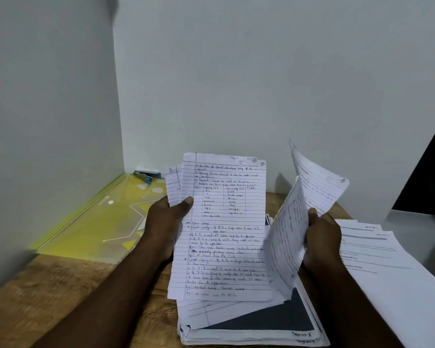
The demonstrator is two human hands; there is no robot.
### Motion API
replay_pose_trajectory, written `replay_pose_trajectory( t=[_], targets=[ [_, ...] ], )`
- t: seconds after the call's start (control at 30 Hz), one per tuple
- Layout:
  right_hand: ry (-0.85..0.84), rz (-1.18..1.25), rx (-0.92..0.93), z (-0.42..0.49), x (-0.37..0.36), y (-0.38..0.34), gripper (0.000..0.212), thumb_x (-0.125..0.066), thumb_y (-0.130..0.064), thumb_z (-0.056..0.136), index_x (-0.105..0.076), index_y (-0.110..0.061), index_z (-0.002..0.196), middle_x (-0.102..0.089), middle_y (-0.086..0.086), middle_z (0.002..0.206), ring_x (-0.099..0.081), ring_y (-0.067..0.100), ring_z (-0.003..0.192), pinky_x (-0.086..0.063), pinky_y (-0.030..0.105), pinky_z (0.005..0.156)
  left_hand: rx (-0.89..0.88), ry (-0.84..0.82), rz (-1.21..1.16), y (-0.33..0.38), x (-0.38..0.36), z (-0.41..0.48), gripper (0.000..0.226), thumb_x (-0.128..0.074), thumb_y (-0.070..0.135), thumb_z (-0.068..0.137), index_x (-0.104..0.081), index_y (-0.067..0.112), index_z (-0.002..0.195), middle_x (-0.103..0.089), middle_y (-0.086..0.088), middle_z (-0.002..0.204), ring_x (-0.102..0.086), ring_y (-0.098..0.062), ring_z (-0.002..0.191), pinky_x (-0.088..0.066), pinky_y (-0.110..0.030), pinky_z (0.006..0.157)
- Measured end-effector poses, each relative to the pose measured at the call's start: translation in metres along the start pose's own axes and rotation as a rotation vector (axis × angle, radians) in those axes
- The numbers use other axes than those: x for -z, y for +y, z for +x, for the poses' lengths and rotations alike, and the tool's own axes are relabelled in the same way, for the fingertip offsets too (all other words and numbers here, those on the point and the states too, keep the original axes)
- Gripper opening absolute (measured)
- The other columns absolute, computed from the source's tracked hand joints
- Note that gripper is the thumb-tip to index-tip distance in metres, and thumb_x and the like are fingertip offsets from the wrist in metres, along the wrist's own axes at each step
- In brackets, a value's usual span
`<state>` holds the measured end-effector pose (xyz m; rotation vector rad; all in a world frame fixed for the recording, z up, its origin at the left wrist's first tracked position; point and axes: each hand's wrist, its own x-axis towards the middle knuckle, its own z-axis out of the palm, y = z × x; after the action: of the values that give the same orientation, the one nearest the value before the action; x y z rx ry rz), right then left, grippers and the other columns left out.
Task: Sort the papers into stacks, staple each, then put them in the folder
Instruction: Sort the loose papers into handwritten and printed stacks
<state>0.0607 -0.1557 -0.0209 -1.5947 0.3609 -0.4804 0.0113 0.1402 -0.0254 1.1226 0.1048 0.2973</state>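
Observation:
My left hand grips a sheaf of lined, handwritten sheets by its left edge, thumb on the top page, held upright over the table. My right hand pinches a few more lined sheets, which bend and fan out to the right. Below both lies a loose pile of papers with a dark printed page showing. A yellow translucent folder lies flat on the left against the wall. A blue stapler sits at the folder's far end, in the corner.
A stack of printed white pages lies to the right of my right hand. White walls close off the back and the left side. The wooden table shows bare wood at the front left. A dark opening is at the far right.

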Motion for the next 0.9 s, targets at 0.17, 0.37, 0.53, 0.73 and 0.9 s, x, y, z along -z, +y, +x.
replay_pose_trajectory(
  t=[0.17, 0.37, 0.53, 0.73, 0.9],
  targets=[
    [-0.019, 0.014, 0.036, 0.001, -0.002, 0.002, 0.034, -0.053, -0.039, 0.107, -0.064, -0.008, 0.1, -0.072, 0.012, 0.099, -0.069, 0.035, 0.098, -0.052, 0.047, 0.081, -0.035, -0.018, 0.017, 0.008, -0.005, -0.008, 0.024, -0.064, 0.002, 0.101, -0.071, 0.011, 0.122, -0.079, -0.007, 0.113, -0.077, -0.014, 0.071, -0.06, -0.039, 0.078],
    [-0.118, 0.247, 0.068, -0.014, -0.002, -0.002, 0.023, -0.065, -0.035, 0.104, -0.075, -0.017, 0.115, -0.08, -0.003, 0.109, -0.075, 0.023, 0.105, -0.059, 0.042, 0.091, -0.048, -0.021, 0.015, 0.006, -0.003, -0.006, 0.031, -0.07, 0.006, 0.097, -0.071, 0.01, 0.128, -0.079, -0.009, 0.117, -0.079, -0.021, 0.089, -0.063, -0.031, 0.076],
    [-0.283, 0.382, 0.088, -0.024, -0.006, -0.007, 0.023, -0.07, -0.018, 0.1, -0.073, -0.01, 0.121, -0.08, 0.006, 0.114, -0.077, 0.026, 0.106, -0.059, 0.047, 0.094, -0.033, -0.068, -0.056, 0.006, -0.004, -0.005, 0.037, -0.072, 0.002, 0.094, -0.07, 0.007, 0.131, -0.078, -0.01, 0.121, -0.078, -0.023, 0.101, -0.064, -0.042, 0.088],
    [-0.468, 0.084, 0.244, -0.037, -0.021, 0.002, 0.015, -0.083, -0.011, 0.089, -0.073, -0.023, 0.093, -0.081, 0.005, 0.1, -0.078, 0.026, 0.095, -0.061, 0.053, 0.093, -0.05, -0.082, -0.075, 0.0, -0.003, 0.0, 0.045, -0.08, 0.004, 0.081, -0.072, 0.006, 0.125, -0.078, -0.012, 0.12, -0.077, -0.029, 0.109, -0.064, -0.039, 0.082],
    [-0.457, -0.07, 0.366, -0.039, -0.022, 0.008, 0.022, -0.091, -0.027, 0.08, -0.074, -0.025, 0.094, -0.077, 0.005, 0.094, -0.072, 0.036, 0.094, -0.063, 0.053, 0.085, -0.062, -0.084, -0.052, -0.005, -0.002, 0.004, 0.056, -0.088, 0.011, 0.064, -0.075, 0.006, 0.118, -0.079, -0.014, 0.115, -0.076, -0.033, 0.109, -0.063, -0.035, 0.076]
  ],
)
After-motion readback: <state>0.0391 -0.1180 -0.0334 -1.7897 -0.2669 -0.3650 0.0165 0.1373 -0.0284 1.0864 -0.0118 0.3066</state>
